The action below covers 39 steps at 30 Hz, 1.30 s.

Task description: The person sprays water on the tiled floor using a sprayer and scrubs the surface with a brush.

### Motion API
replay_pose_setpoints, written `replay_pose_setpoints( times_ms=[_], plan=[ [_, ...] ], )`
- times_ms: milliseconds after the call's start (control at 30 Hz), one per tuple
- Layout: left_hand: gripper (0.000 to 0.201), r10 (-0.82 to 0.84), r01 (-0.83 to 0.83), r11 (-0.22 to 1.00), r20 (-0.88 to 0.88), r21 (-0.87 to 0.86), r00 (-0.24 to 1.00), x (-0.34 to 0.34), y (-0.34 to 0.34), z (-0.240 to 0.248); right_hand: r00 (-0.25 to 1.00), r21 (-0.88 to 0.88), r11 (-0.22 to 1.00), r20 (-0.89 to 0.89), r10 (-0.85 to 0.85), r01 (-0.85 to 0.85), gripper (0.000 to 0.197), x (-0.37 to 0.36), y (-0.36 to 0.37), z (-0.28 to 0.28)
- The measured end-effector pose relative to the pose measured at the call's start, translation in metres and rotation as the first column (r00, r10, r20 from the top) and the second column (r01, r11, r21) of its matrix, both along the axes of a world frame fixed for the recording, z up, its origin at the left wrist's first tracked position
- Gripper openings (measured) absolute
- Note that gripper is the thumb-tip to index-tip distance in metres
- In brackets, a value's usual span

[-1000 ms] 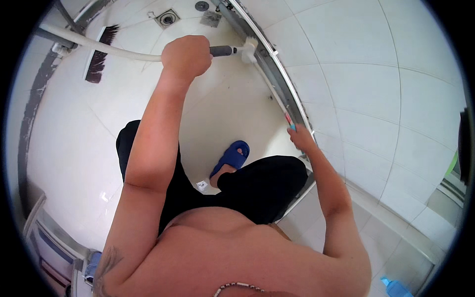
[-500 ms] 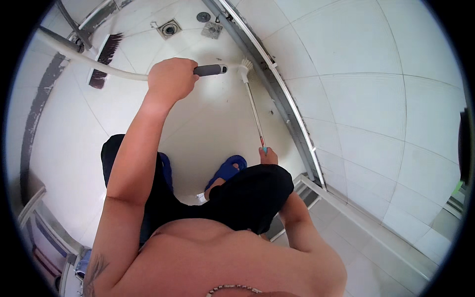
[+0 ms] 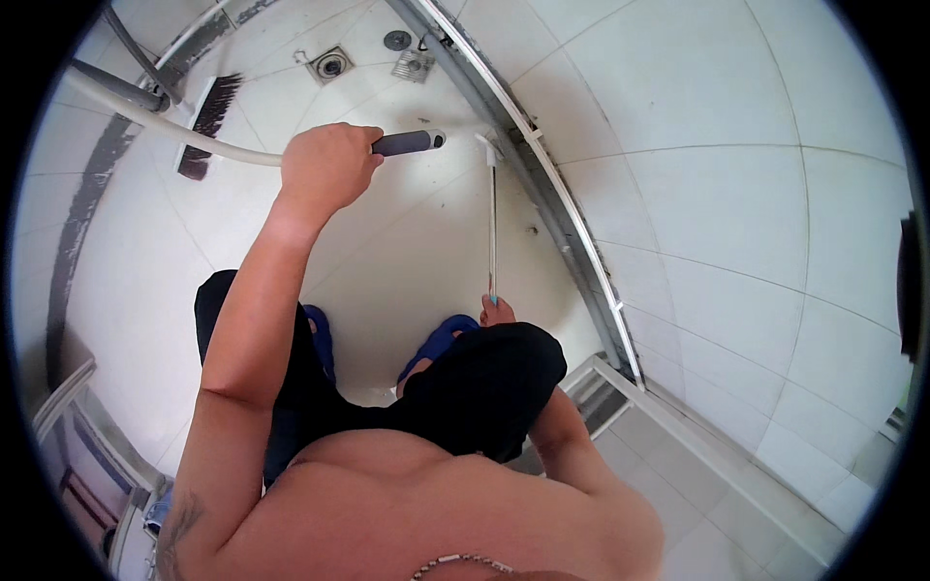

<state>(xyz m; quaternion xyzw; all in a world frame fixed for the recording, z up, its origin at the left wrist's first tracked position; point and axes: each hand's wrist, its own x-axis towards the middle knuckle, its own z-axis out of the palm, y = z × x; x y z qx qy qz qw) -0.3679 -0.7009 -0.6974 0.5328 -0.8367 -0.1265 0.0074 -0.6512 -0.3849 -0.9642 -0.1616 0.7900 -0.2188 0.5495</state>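
Observation:
My left hand (image 3: 325, 172) is wrapped round a grey spray handle (image 3: 407, 142), which points to the right over the wet-looking floor. From behind my fist a white hose (image 3: 208, 145) runs off to the upper left. Low on the right, beside my knee, my right hand (image 3: 498, 312) closes round the end of a long-handled scrubbing brush (image 3: 493, 223). The brush's white head (image 3: 490, 151) rests at the foot of the metal door track (image 3: 542, 160); its bristles are barely visible.
A broom head (image 3: 208, 126) with dark bristles lies at the upper left. Farther off are a floor drain (image 3: 330, 65), its square grate (image 3: 414, 66) and a round dark cover (image 3: 397, 40). Blue slippers (image 3: 438, 343) are on my feet. A white tiled wall (image 3: 717, 213) rises at right.
The brush head has shifted and turned toward the track, and its handle stands straighter in view. My right hand has moved a little left and nearer; my left hand keeps its grip.

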Motion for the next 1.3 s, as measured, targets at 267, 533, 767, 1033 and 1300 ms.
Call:
replay_pose_setpoints(
  times_ms=[267,533,767,1033,1300],
  plan=[
    [0.027,0.014,-0.015,0.999,0.025,0.039,1.000,0.005,0.002,0.007,0.977,-0.624,0.755,0.083,-0.194,0.203,0.028,0.007,0.058,0.053],
    [0.027,-0.003,0.001,0.999,0.039,0.043,0.999,0.004,0.004,0.014,0.925,-0.166,0.952,0.326,-0.193,0.257,0.026,0.009,0.039,0.094],
    [0.028,-0.016,0.014,0.998,0.041,0.061,0.999,0.001,0.005,0.015,0.905,-0.032,0.980,0.391,-0.170,0.198,0.025,0.003,-0.031,0.072],
    [0.025,-0.044,0.045,0.999,0.038,-0.017,0.998,0.006,0.006,0.013,0.553,0.129,0.950,0.788,-0.272,0.283,0.026,-0.008,-0.090,0.123],
    [0.028,-0.007,0.007,1.000,-0.035,-0.014,0.999,0.014,0.002,0.010,0.618,0.203,0.812,0.556,-0.556,0.548,0.024,-0.014,-0.031,0.093]
  ],
)
